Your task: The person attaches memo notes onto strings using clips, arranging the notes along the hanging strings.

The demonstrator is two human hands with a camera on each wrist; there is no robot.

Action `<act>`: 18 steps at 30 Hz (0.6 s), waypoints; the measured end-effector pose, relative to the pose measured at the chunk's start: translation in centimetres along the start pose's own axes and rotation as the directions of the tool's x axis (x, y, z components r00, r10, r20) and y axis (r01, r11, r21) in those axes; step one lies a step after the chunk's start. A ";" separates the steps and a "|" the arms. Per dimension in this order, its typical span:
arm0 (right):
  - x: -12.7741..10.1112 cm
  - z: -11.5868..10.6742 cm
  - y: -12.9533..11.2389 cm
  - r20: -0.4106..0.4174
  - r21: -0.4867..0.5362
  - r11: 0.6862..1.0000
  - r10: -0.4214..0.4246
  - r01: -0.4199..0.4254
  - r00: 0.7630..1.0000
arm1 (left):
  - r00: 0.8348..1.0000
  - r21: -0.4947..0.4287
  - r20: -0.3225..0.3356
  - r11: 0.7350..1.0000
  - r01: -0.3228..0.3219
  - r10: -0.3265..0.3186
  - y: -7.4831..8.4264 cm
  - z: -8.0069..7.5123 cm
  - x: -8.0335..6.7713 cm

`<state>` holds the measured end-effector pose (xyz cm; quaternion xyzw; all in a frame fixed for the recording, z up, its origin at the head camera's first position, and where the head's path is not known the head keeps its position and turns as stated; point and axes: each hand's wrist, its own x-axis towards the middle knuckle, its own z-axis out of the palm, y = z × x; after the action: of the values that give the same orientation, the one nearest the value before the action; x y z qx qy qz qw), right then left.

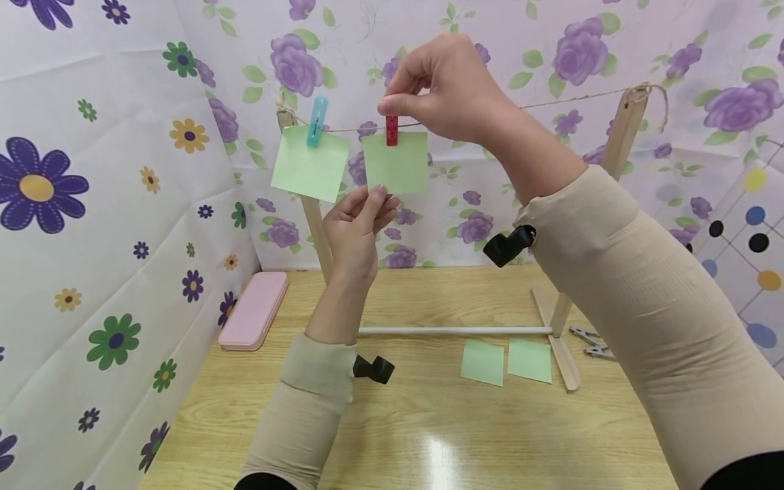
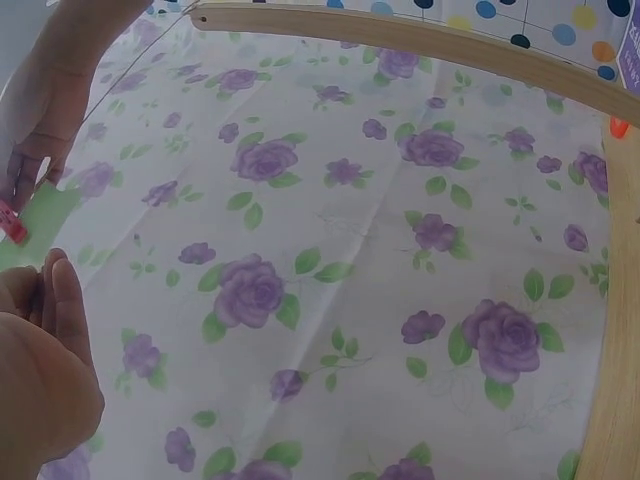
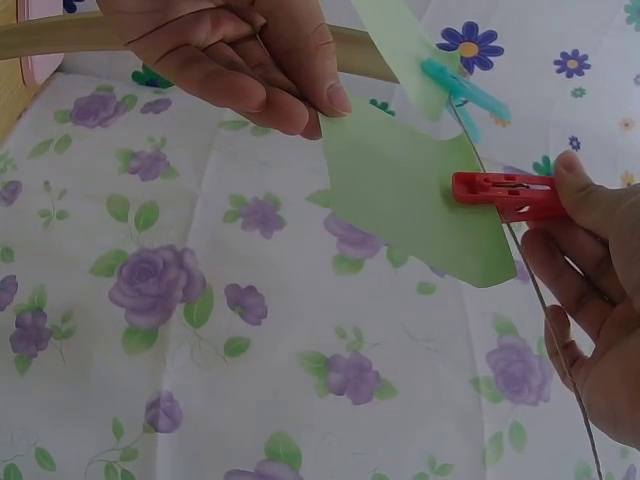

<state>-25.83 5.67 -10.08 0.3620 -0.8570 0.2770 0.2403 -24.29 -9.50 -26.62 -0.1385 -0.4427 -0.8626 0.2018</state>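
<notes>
- right hand (image 1: 450,88) pinches the red clothespin (image 1: 391,130) at its top end, thumb and forefinger closed on it; peg sits on the string (image 1: 569,99) and bites the top edge of a green sticky note (image 1: 396,163)
- right wrist view: same red peg (image 3: 500,195) clamped over note edge (image 3: 410,195), string running past the fingertips (image 3: 575,185)
- left hand (image 1: 357,228) is raised under that note, fingertips pinching its lower left corner; grip confirmed in right wrist view, fingers (image 3: 270,70) curled onto the paper corner
- left wrist view: mostly floral backdrop; left hand (image 2: 40,370) at bottom left, a sliver of the red peg (image 2: 12,225) at the left edge
- second green note (image 1: 310,165) hangs just left of the first, held by a blue clothespin (image 1: 317,120) on the same string, near the left post (image 1: 315,218)
- string spans the two wooden posts; right post (image 1: 621,133) tilted, white crossbar (image 1: 456,331) joins the feet at table level
- two more green notes (image 1: 507,361) lie flat side by side on the wooden table (image 1: 429,422), just in front of the crossbar, beside the right foot
- metal clips (image 1: 591,342) on the table right of that foot
- pink case (image 1: 254,311) lies at the table's left rear corner against the wall
</notes>
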 end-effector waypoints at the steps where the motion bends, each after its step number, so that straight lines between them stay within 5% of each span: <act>1: 0.0 0.0 0.0 0.003 0.001 1.000 0.001 -0.001 1.000 | 1.000 0.002 0.002 1.000 -0.005 0.005 0.0 0.0 0.0; 18: -0.1 -0.1 0.0 0.064 0.010 1.000 -0.002 0.001 0.998 | 1.000 0.005 -0.003 1.000 0.001 -0.001 -0.2 -0.2 0.0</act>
<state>-25.71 5.82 -10.03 0.3724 -0.8627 0.2693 0.2111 -24.40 -9.62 -26.86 -0.1367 -0.4448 -0.8617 0.2022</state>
